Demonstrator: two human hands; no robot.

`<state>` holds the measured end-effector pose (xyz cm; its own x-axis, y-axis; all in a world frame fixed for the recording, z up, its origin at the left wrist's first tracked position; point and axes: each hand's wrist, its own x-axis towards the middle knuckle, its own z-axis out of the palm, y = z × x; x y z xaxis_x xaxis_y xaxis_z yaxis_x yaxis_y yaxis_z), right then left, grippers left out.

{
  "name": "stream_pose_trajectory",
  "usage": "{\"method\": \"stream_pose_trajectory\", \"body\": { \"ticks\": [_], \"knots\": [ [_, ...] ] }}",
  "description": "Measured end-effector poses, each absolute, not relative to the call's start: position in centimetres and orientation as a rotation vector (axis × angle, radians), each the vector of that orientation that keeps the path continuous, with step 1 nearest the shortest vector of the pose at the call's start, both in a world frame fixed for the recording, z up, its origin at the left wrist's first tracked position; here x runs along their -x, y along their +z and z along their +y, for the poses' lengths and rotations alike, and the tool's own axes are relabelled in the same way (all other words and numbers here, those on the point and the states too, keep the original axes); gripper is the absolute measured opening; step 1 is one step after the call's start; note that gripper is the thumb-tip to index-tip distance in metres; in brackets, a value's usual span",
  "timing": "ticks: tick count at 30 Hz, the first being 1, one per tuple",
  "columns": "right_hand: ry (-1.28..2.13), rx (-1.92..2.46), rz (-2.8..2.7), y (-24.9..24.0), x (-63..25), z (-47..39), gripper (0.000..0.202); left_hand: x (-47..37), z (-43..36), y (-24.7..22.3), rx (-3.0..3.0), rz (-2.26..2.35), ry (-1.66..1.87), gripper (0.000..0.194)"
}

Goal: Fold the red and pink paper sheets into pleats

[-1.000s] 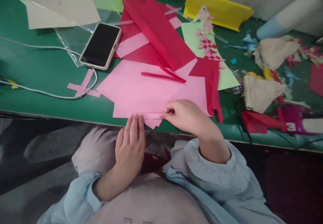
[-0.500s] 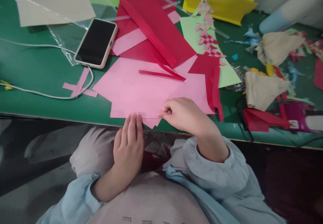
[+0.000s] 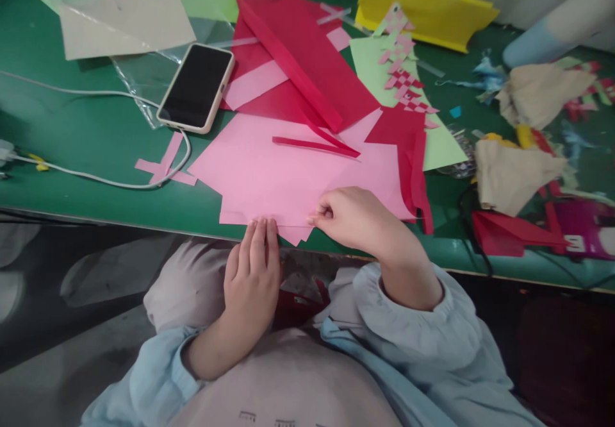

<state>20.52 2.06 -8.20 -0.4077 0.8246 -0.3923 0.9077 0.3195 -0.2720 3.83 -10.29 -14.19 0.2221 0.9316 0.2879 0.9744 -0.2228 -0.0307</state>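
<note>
Pink paper (image 3: pixel 269 177) lies at the front edge of the table, with a narrow fold along its near side. My left hand (image 3: pixel 252 279) rests its outstretched fingertips on that folded edge. To its right, my right hand (image 3: pixel 358 218) is closed, thumb and forefinger pinched at the same edge of the paper. Small pink corners stick out below the fold between the hands. Two thin red paper strips (image 3: pixel 314 147) lie on the pink sheet, just beyond my fingers.
Red sheets (image 3: pixel 312 55) lie behind. A phone (image 3: pixel 196 87) with a white cable and crossed pink strips (image 3: pixel 166 163) are on the left. Woven paper fish (image 3: pixel 406 87) rest on green paper (image 3: pixel 442 145). Cloth pouches (image 3: pixel 516 170) and a purple tool (image 3: pixel 583 225) crowd the right.
The camera view has shifted a little, so everything on the table appears slightly farther right. Both hands keep nearly the same places on the pink paper.
</note>
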Motion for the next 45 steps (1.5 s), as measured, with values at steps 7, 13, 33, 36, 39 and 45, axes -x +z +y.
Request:
{"method": "stream_pose_trajectory", "body": {
  "ticks": [7,13,33,36,39,45],
  "knots": [
    [-0.719,-1.595,2.372,-7.9,-20.5,2.1,0.029,-3.9,-10.2,-14.1,2.261,-1.783,-0.301,0.062],
    [-0.710,-1.588,2.361,-7.9,-20.5,2.2,0.025,-3.8,-10.2,-14.2,2.265,-1.793,-0.295,0.065],
    [-0.714,-1.589,2.375,-8.2,-20.5,2.4,0.030,-4.1,-10.5,-13.9,2.361,-1.780,-0.243,0.058],
    [-0.711,-1.588,2.384,-8.1,-20.4,2.2,0.030,-3.0,-10.8,-13.9,2.330,-1.898,-0.335,0.061],
    [-0.732,-1.568,2.393,-8.0,-20.1,1.6,0.032,-1.8,-11.0,-13.7,2.235,-1.981,-0.314,0.065],
    [-0.796,-1.557,2.412,-7.9,-19.3,0.2,0.033,-0.3,-11.2,-13.2,2.149,-2.092,-0.205,0.066]
  ]
}}
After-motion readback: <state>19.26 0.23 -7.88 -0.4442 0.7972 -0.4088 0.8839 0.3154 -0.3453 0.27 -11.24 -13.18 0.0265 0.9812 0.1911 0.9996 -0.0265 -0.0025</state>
